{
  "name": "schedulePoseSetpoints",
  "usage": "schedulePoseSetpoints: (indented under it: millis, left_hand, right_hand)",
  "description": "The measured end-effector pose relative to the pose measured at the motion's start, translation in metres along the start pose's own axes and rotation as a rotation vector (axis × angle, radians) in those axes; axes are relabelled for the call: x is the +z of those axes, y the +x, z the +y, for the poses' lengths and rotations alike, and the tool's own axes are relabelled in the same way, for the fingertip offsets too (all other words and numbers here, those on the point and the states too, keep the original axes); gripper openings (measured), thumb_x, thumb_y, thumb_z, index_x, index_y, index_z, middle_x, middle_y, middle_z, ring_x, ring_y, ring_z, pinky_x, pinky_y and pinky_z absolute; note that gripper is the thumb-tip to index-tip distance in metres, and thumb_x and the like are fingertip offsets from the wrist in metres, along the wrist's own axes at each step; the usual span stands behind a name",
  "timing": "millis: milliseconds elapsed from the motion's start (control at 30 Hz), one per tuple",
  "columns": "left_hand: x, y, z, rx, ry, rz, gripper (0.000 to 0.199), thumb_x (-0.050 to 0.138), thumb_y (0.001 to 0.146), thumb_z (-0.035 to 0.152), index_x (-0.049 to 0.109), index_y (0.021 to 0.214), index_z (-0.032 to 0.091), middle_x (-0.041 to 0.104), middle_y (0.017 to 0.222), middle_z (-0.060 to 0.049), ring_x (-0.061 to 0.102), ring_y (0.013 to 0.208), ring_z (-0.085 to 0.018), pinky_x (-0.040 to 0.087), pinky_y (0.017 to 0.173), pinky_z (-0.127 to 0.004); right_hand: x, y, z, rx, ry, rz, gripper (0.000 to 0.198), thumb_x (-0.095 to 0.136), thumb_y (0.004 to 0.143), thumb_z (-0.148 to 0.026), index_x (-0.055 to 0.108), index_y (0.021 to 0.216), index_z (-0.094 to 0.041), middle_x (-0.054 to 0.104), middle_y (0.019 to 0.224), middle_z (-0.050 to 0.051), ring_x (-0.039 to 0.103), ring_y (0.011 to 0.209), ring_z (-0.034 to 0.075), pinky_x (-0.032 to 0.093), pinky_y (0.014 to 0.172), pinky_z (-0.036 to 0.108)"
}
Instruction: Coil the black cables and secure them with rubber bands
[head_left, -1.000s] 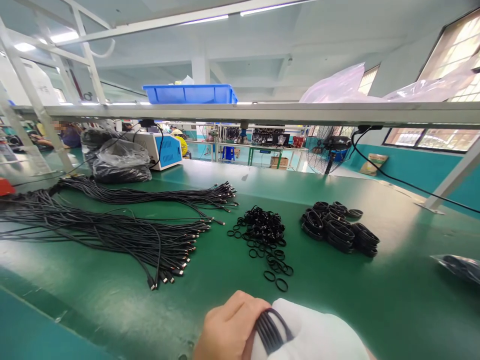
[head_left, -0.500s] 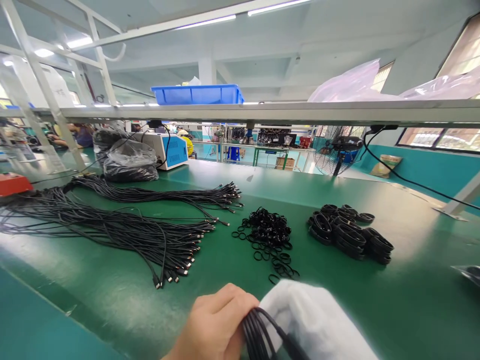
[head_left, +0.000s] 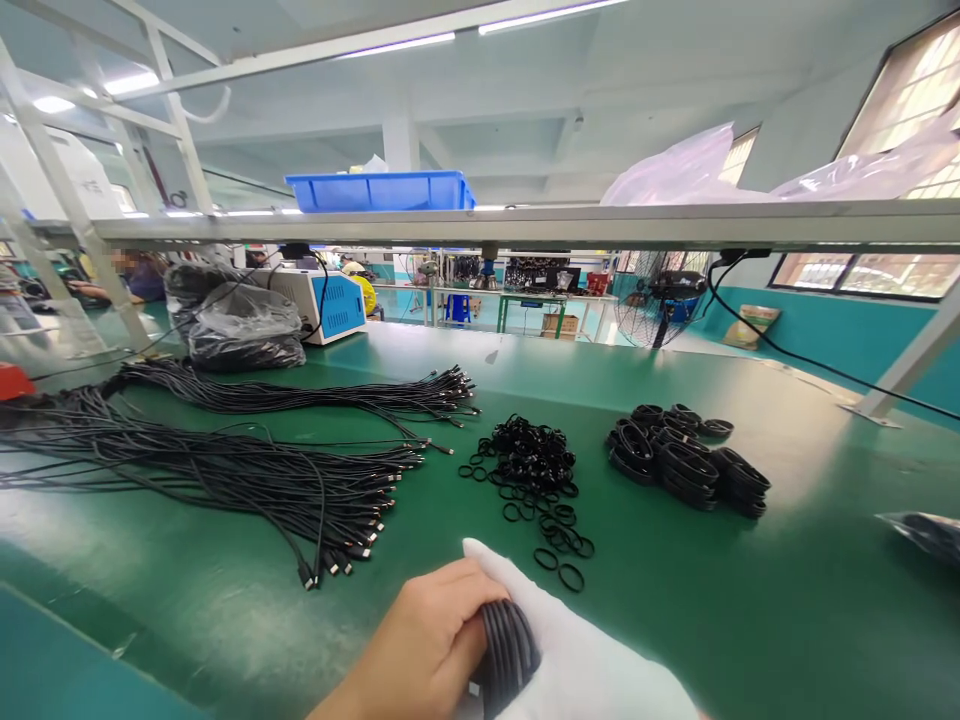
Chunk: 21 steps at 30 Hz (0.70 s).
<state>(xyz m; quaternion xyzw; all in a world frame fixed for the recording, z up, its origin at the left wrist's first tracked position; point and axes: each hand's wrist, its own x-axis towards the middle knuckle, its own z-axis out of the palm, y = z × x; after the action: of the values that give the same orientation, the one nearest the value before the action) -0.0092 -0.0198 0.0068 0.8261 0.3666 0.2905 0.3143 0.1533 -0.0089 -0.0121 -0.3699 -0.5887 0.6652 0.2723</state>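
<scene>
At the bottom centre, my bare left hand [head_left: 424, 635] is closed around a coiled black cable [head_left: 510, 650], its loops stacked side by side. My right hand [head_left: 592, 650], in a white glove, presses against the coil from the other side; its fingers are mostly hidden. Just beyond my hands lies a pile of small black bands [head_left: 529, 455], with two loose rings nearest the glove. Left of them, two bundles of straight black cables [head_left: 322, 490] stretch along the green table [head_left: 247, 610], connector ends towards the middle. Right of the bands sit several coiled black cables [head_left: 686, 470] in a heap.
A shelf [head_left: 540, 222] crosses above the table, bearing a blue bin [head_left: 382, 192] and pinkish plastic bags [head_left: 675, 175]. At the back left are a bagged black bundle [head_left: 247, 325] and a blue-and-white machine [head_left: 334, 305]. A clear bag [head_left: 926, 535] lies far right.
The glove has moved around the coil, and the cable end that hung loose between my hands no longer shows. Two rings now lie apart in front of the band pile. The view has shifted slightly.
</scene>
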Motion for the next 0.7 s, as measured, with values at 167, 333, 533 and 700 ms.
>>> schedulePoseSetpoints:
  millis: [167, 333, 533, 700]
  left_hand:
    - [0.001, 0.003, 0.001, -0.118, 0.058, 0.035, 0.026, 0.038, 0.081, 0.009, 0.062, 0.084, 0.02, 0.059, 0.084, -0.002, 0.056, 0.075, -0.014, 0.042, 0.068, -0.023]
    - [-0.003, 0.006, 0.004, -0.339, -0.084, 0.029, 0.027, 0.044, 0.078, 0.012, 0.058, 0.098, 0.024, 0.059, 0.071, 0.004, 0.053, 0.065, -0.013, 0.039, 0.061, -0.022]
    - [0.003, 0.01, 0.002, -0.513, -0.418, 0.015, 0.016, 0.05, 0.074, 0.02, 0.052, 0.09, 0.019, 0.049, 0.061, 0.008, 0.045, 0.049, -0.009, 0.036, 0.046, -0.02]
    - [0.014, 0.014, -0.002, -0.55, -0.254, 0.111, 0.01, 0.052, 0.071, 0.018, 0.052, 0.081, 0.019, 0.05, 0.058, 0.007, 0.044, 0.051, -0.01, 0.033, 0.046, -0.02]
  right_hand:
    - [0.01, 0.0, -0.007, -0.006, 0.112, -0.035, 0.057, 0.078, 0.052, -0.024, 0.055, 0.104, -0.018, 0.061, 0.079, 0.0, 0.061, 0.073, 0.016, 0.051, 0.071, 0.031]
    - [0.009, -0.003, -0.008, 0.136, 0.311, -0.123, 0.033, 0.067, 0.057, -0.02, 0.06, 0.088, -0.01, 0.063, 0.064, 0.004, 0.061, 0.056, 0.014, 0.052, 0.06, 0.03]
    - [0.009, 0.001, 0.002, 0.126, 0.389, -0.084, 0.034, 0.07, 0.054, -0.029, 0.063, 0.079, -0.006, 0.063, 0.062, 0.007, 0.064, 0.057, 0.018, 0.052, 0.057, 0.03]
    - [0.014, 0.001, 0.001, 0.169, 0.324, -0.076, 0.022, 0.063, 0.056, -0.021, 0.061, 0.075, -0.009, 0.062, 0.058, 0.005, 0.06, 0.048, 0.014, 0.051, 0.051, 0.025]
